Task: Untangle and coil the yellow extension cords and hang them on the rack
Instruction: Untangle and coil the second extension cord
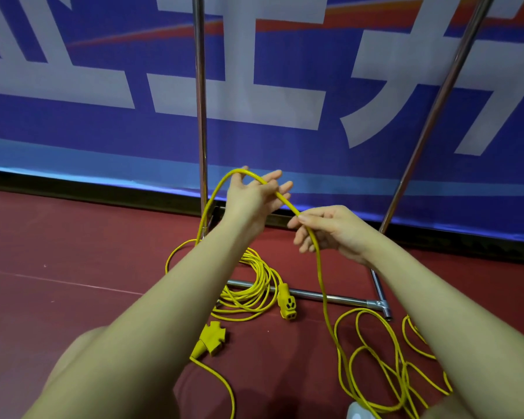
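While the left hand (251,195) at frame centre spreads its fingers under the cord (318,267), the right hand (324,231) pinches it beside.

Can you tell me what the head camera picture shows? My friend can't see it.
Two bare hands, left hand and right hand, hold up a loop of yellow cord. More cord lies in loose coils on the red floor by a metal rack.

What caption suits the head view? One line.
Both hands, left and right, loop a yellow cord above tangled cords beside the rack.
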### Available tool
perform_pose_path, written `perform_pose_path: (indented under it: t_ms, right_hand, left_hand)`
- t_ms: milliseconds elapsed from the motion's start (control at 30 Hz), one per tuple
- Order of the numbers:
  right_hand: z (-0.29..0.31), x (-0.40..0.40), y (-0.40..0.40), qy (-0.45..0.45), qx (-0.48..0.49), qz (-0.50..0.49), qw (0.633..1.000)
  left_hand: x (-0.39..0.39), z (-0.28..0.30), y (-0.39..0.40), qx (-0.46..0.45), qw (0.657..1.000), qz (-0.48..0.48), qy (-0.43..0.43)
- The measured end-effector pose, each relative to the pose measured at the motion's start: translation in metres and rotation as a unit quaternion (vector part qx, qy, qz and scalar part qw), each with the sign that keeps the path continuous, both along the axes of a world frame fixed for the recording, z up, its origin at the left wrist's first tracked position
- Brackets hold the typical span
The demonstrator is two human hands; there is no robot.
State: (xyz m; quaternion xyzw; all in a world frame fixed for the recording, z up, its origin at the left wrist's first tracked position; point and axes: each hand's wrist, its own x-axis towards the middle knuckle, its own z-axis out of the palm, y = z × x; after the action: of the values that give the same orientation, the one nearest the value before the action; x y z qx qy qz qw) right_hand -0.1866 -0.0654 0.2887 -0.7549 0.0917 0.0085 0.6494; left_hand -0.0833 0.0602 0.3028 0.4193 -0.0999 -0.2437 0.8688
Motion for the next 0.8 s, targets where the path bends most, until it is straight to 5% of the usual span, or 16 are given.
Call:
perform_pose_path:
  t_ms: [300, 533, 800]
  right_hand:
    - [0.002, -0.011, -0.013, 0.059, -0.021, 0.021, 0.998]
    - [0.002, -0.008, -0.001, 0.002, -0.035, -0.032, 0.999]
    - [0.004, -0.008, 0.009, 0.025, -0.001, 0.025, 0.999]
  left_hand:
    - [0.024, 0.000, 0.020, -0.082, 0.990, 0.099, 0.048]
    - [-0.012, -0.005, 0.007, 0.006, 0.998, -0.052, -0.028]
    - [0.009, 0.004, 0.020, -0.038, 0.999, 0.023, -0.001]
